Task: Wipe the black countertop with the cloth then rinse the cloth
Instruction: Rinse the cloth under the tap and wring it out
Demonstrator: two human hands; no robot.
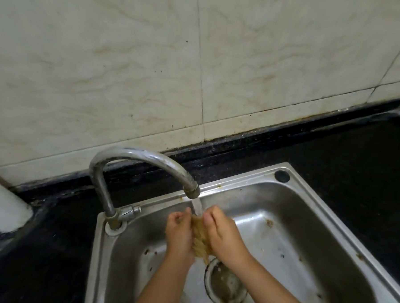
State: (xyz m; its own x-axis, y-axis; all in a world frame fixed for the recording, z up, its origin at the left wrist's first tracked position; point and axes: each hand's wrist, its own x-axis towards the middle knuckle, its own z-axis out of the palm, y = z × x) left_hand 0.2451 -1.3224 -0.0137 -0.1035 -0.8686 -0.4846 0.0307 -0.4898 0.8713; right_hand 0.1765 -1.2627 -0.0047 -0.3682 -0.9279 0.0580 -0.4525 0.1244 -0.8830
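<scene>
The cloth [199, 238] is a tan, bunched strip held over the basin, directly under the tap's outlet, with the stream of water [198, 206] falling onto its top end. Its long axis runs roughly up and down from the tap, the upper end just below the outlet and the lower, frayed end hanging just above the drain [225, 282]. It is squeezed between both hands, so neither one is nearer: the left hand [179, 232] presses against the side facing the tap's base, fingers curled round the fabric, and the right hand [223, 233] closes on the opposite side, its fingertips pinching the top of the cloth right beside the stream. The two hands nearly meet across the fabric. That matters for what comes next, as I judge it: rubbing or wringing will work along that up-and-down axis, and the cloth must stay beneath the outlet for water to run its whole length. The tap [145, 159] arches from its base at the near-left rim of the sink [307, 198] out over the basin. Beyond the tap and to its right lies the black countertop [356, 157], with pale tiles behind it. The wiping looks finished; rinsing seems well under way.
</scene>
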